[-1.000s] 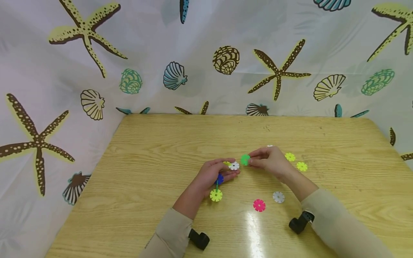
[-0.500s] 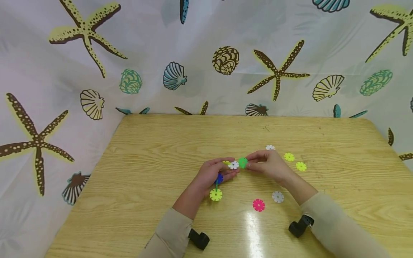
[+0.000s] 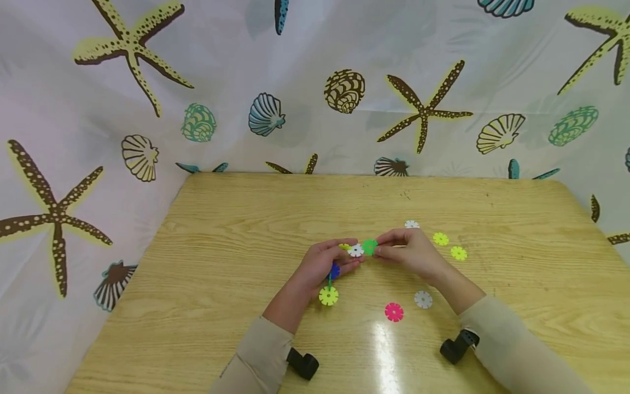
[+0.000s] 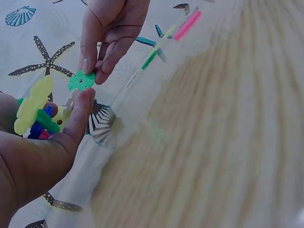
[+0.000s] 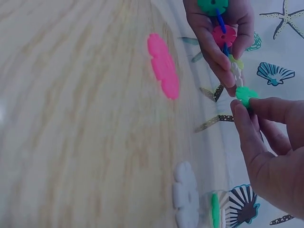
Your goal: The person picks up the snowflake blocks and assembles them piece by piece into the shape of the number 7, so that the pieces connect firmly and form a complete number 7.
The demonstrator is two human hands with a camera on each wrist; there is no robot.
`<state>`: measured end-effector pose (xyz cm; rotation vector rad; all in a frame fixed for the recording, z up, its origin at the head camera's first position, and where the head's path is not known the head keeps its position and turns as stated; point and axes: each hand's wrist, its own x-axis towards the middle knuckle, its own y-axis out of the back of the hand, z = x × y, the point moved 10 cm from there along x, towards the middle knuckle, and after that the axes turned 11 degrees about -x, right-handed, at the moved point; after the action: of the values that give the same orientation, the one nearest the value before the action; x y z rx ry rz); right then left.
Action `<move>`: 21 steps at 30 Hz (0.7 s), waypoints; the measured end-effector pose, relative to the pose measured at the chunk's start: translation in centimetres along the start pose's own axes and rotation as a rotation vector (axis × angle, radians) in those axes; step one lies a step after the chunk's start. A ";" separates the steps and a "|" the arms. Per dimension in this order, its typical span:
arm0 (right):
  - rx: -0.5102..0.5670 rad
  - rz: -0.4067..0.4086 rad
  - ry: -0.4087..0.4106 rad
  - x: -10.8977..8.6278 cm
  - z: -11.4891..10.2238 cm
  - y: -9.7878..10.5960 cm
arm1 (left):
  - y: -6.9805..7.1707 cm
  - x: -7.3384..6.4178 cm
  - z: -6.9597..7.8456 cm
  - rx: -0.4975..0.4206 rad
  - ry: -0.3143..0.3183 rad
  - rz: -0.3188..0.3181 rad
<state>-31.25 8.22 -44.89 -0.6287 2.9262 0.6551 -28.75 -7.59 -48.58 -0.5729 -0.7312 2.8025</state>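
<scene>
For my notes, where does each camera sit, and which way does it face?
Head: worn on the head, facing forward and down at the table; left hand, right hand and sleeves show.
Left wrist: on that wrist, looking toward the green disc; both hands show.
Right wrist: on that wrist, looking toward the same disc; both hands show.
The wrist views share that disc.

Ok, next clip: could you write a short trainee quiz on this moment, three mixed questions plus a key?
1. Choose: the disc pinched by the right hand is a) blue, b) green, c) pink.
2. True or false: in the head view, the pink disc on the table lies nearer the camera than the loose yellow discs.
3. Short answer: in the head view, what colour is the loose disc closest to the pink one?

Key:
1. b, the green disc.
2. True.
3. White; it is the white disc on the table.
</scene>
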 end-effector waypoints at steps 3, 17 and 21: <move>0.001 -0.006 0.010 -0.2 -0.1 -0.1 | -0.1 0.0 -0.1 0.004 0.004 -0.003; -0.099 0.001 0.101 -0.3 -1.4 -0.6 | -1.0 -0.3 -0.1 0.015 0.004 -0.075; -0.085 0.005 0.092 -0.2 -1.3 -0.6 | -1.2 -0.3 -0.1 0.026 -0.002 -0.088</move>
<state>-30.79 7.26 -43.86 -0.6777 2.9987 0.7744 -28.32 -6.57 -47.95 -0.5200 -0.7020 2.7280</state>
